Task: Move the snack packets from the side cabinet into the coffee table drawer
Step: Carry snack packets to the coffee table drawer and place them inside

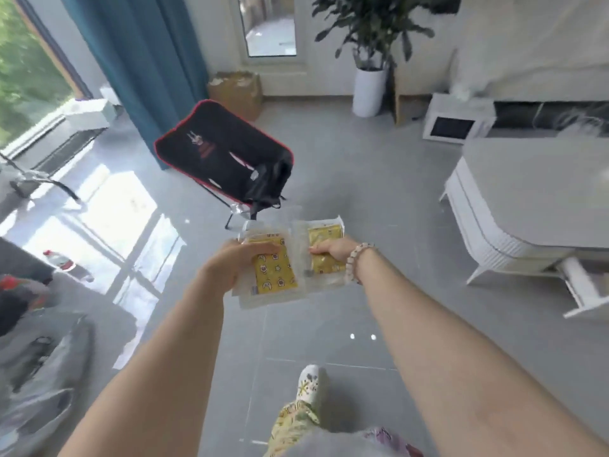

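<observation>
Both arms reach forward over the grey tile floor. My left hand [230, 262] grips a small stack of clear snack packets with yellow patterned contents [273, 275], its thumb across the top. My right hand [329, 250], with a bead bracelet at the wrist, holds another clear packet with yellow contents [324, 235] beside the first. The white coffee table [534, 192] stands at the right. Under its near corner a white drawer [583, 288] sticks out, partly cut off by the frame edge. The side cabinet is out of view.
A black folding chair with red trim [224, 153] stands ahead on the floor. Behind it are a teal curtain [145, 61], a cardboard box [235, 90] and a potted plant [369, 87]. A water bottle [61, 260] lies at the left. My foot [309, 384] is below.
</observation>
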